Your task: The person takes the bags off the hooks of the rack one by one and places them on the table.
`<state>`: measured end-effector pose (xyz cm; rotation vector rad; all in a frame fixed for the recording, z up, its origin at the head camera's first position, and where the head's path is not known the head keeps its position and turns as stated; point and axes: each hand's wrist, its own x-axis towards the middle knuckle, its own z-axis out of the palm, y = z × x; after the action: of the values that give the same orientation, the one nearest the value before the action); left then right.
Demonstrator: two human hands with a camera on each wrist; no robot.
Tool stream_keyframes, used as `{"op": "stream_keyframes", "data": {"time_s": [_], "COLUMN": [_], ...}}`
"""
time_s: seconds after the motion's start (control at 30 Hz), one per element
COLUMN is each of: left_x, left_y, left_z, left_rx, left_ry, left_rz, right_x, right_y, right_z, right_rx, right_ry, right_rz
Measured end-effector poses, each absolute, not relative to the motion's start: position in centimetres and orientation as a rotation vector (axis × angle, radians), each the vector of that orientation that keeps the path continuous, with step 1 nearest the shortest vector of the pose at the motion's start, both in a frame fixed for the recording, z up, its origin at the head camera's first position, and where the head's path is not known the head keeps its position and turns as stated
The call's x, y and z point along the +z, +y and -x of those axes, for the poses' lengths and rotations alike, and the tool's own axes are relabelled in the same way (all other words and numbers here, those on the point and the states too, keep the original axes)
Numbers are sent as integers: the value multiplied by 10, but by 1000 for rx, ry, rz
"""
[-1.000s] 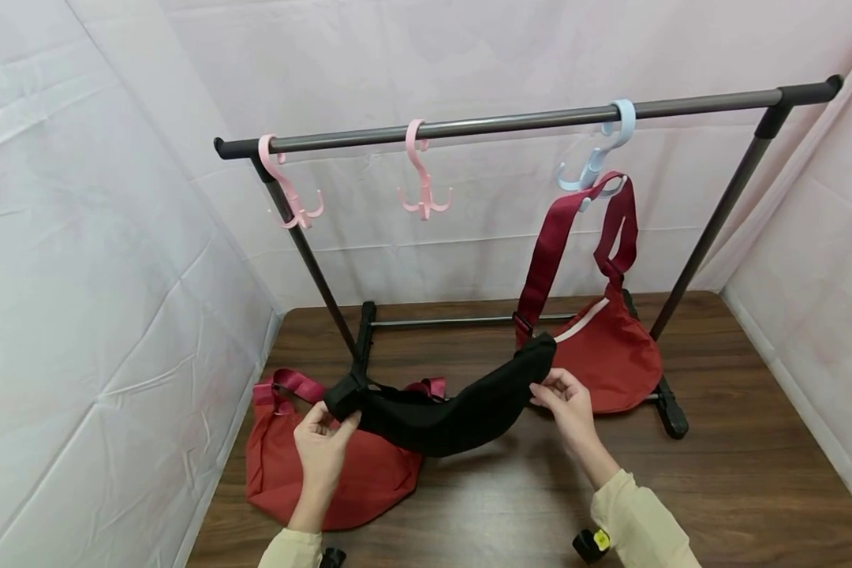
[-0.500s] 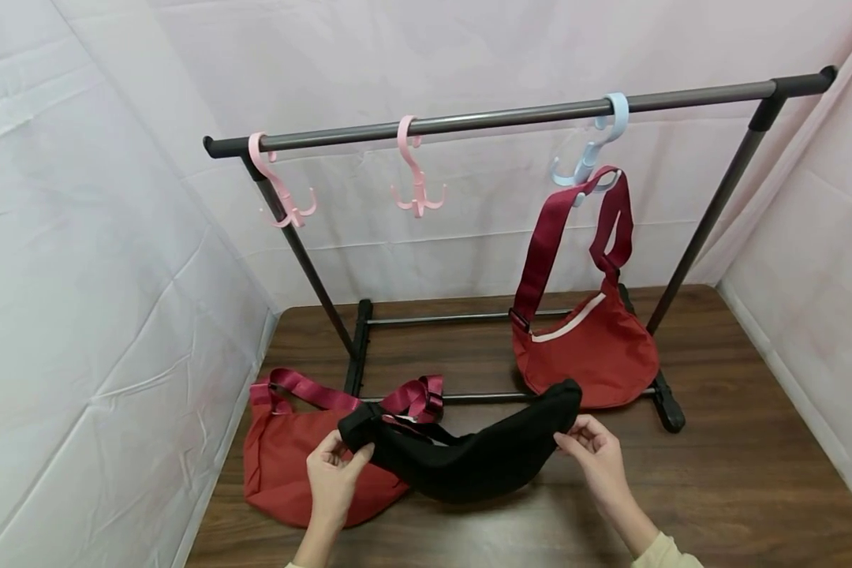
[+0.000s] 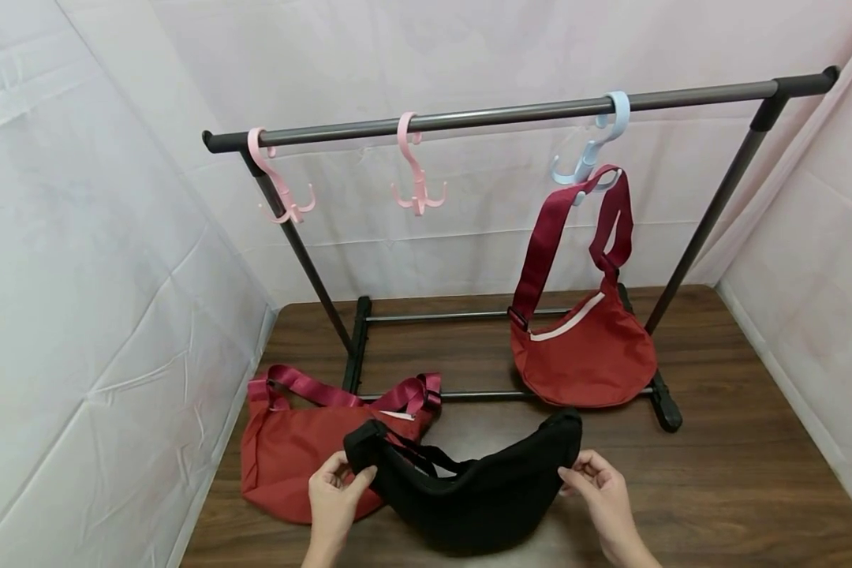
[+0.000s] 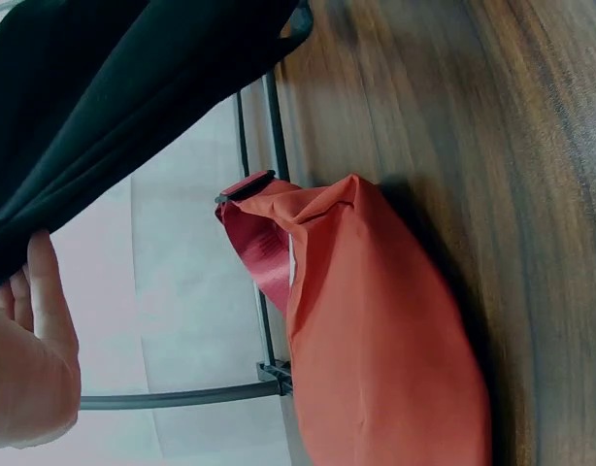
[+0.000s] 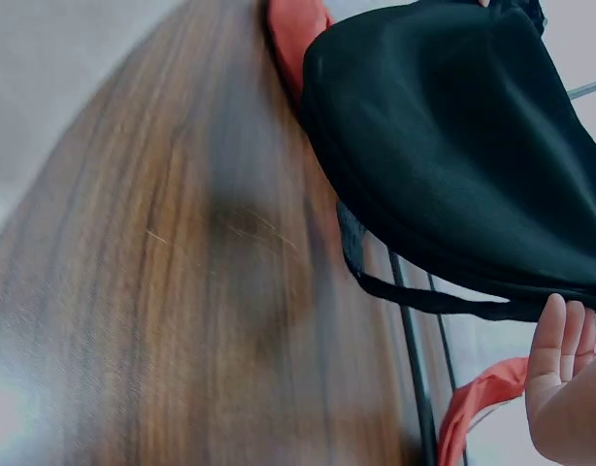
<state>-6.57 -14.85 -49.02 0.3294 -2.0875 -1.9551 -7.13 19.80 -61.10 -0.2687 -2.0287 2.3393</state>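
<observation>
Both hands hold a black crescent-shaped shoulder bag (image 3: 476, 497) above the table, its strap hanging slack behind. The left hand (image 3: 335, 495) pinches its left end between thumb and fingers; the left wrist view also shows this hand (image 4: 31, 359) at the bag's edge. At the other end, the right hand (image 3: 599, 497) pinches the fabric, its fingers (image 5: 560, 335) at the edge in the right wrist view. A red bag (image 3: 284, 457) with a crimson strap lies on the table, partly behind the black bag and left hand. Another red bag (image 3: 589, 355) hangs by its strap from a light blue hook (image 3: 588, 158).
A dark metal rack (image 3: 497, 117) stands on the wooden table (image 3: 738, 442), its bar running across the back. Two pink hooks hang from the bar: one at the left end (image 3: 277, 177), one near the middle (image 3: 416, 170). White cloth walls (image 3: 99, 315) enclose the table.
The black bag has come down and toward the person, held by both hands throughout. It no longer overlaps the hanging red bag in the head view.
</observation>
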Motion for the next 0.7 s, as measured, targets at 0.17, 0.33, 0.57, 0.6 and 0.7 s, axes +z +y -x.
{"op": "stream_keyframes", "data": {"time_s": [0.17,0.33,0.57,0.6,0.7], "left_x": [-495,-510,-530,-532,-538], "left_y": [-151,-151,-150,-151,-152], "left_z": [78,100,133,137,146], "left_rx": [-1928,-1939,-1860,-1849,-1838], "left_ry": [-2254,-2306,-2374,-2384,-2402], "left_rz": [-505,-543,-538,-545,-578], "right_x": [-631,-639,-638,-638,-639], "right_y": [196,188,177,175,171], "right_z": [83,102,123,125,128], "right_rx": [2391,2356,2318,2306,2280], "right_ry": [-1998,-1990,-1964,-1970,-1996], "right_rz": [376,452,566,602,686]}}
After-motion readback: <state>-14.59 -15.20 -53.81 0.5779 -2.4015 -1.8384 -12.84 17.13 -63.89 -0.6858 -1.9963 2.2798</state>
